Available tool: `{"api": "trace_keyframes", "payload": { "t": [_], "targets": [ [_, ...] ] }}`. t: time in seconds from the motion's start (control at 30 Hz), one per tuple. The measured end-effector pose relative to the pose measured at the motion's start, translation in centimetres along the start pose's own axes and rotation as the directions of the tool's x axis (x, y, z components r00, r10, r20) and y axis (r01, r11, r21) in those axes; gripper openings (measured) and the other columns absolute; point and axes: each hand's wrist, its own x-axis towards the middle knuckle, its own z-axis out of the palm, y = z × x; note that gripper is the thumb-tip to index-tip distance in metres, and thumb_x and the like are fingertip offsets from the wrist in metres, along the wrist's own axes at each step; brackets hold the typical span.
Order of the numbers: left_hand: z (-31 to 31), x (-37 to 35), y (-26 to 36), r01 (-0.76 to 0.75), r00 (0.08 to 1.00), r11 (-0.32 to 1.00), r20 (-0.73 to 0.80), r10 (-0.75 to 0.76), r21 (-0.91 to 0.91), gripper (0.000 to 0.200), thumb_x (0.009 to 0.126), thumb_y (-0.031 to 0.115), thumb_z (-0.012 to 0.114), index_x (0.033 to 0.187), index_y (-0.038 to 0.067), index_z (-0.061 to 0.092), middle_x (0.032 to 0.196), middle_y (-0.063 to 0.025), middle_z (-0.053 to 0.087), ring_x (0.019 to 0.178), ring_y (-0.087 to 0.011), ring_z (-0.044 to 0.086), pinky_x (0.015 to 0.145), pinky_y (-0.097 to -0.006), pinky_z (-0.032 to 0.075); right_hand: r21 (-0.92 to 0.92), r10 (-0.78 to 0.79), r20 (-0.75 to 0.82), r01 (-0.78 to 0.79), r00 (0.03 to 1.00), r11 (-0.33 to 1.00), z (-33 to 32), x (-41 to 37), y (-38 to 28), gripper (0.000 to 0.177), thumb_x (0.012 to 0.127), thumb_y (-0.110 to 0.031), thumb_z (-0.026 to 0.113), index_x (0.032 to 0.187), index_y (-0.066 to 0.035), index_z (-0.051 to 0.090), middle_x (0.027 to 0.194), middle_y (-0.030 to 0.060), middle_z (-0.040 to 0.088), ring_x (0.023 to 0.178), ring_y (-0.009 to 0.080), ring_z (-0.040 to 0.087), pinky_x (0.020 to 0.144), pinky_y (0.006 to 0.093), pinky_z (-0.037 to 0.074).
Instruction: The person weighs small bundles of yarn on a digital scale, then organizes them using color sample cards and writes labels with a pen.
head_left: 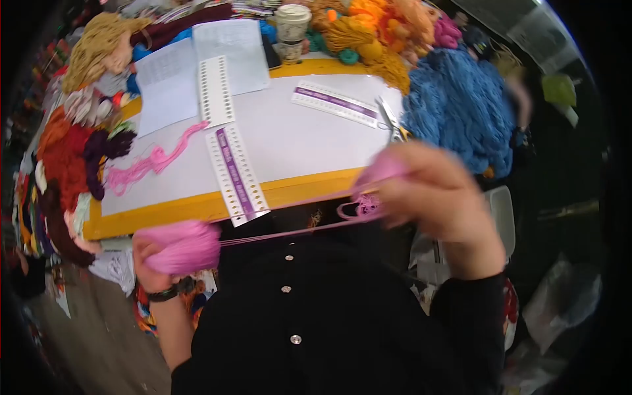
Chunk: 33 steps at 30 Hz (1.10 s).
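Observation:
A thick bundle of pink yarn [187, 247] is wound about the fingers of my left hand [150, 263], at the lower left in front of the table edge. Pink strands stretch from it across to my right hand [434, 194], which is blurred by motion. Its fingers are closed on a looser pink tangle of yarn [368, 205]. Beneath the strands, a white punched card [234, 170] with a purple stripe overhangs the yellow table edge. More pink thread [156, 160] lies on the table, its end at a plain punched card [216, 91].
Scissors [392, 120] lie beside another striped card [334, 104] at the table's right. Printed sheets [232, 55] and a paper cup [291, 25] stand toward the back. Blue yarn [454, 108], orange yarn [368, 33] and red yarn [66, 148] heap around the yellow-edged table [131, 220].

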Motion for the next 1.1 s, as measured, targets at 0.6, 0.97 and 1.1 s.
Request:
{"api": "trace_keyframes", "payload": {
  "t": [0.6, 0.97, 1.1],
  "targets": [
    [-16.2, 6.3, 0.1, -0.003, 0.773, 0.917, -0.581, 0.255, 0.399, 0.040, 0.088, 0.012, 0.048, 0.127, 0.009, 0.056, 0.117, -0.0059, 0.063, 0.107, -0.0193, 0.058, 0.104, -0.0409, 0.038, -0.569, -0.623, -0.782, 0.410, -0.002, 0.713, -24.8, -19.1, -17.3, 0.020, 0.083, -0.014, 0.051, 0.065, -0.007, 0.053, 0.055, 0.0013, 0.049, 0.046, 0.0152, 0.045, 0.047, 0.0302, 0.038],
    [-11.0, 8.4, -8.6, 0.182, 0.863, 0.806, -0.484, 0.144, 0.564, 0.041, 0.089, 0.012, 0.047, 0.129, 0.009, 0.053, 0.119, -0.0073, 0.061, 0.108, -0.0209, 0.057, 0.104, -0.0416, 0.038, -0.770, -0.935, 0.222, -0.638, -0.277, 0.006, -42.3, -31.0, -11.0, 0.026, 0.085, -0.014, 0.053, 0.060, -0.012, 0.049, 0.053, -0.0009, 0.044, 0.046, 0.0135, 0.041, 0.044, 0.0258, 0.031],
    [-10.3, 8.9, -9.9, 0.209, 0.872, 0.782, -0.474, 0.123, 0.587, 0.041, 0.089, 0.013, 0.046, 0.130, 0.009, 0.052, 0.119, -0.0078, 0.060, 0.109, -0.0215, 0.057, 0.104, -0.0419, 0.038, -0.714, -0.866, -0.405, -0.491, -0.291, 0.499, -44.5, -32.5, 2.6, 0.018, 0.080, -0.013, 0.055, 0.063, -0.007, 0.054, 0.058, 0.0012, 0.048, 0.052, 0.0153, 0.046, 0.052, 0.0292, 0.037]
  ]
}}
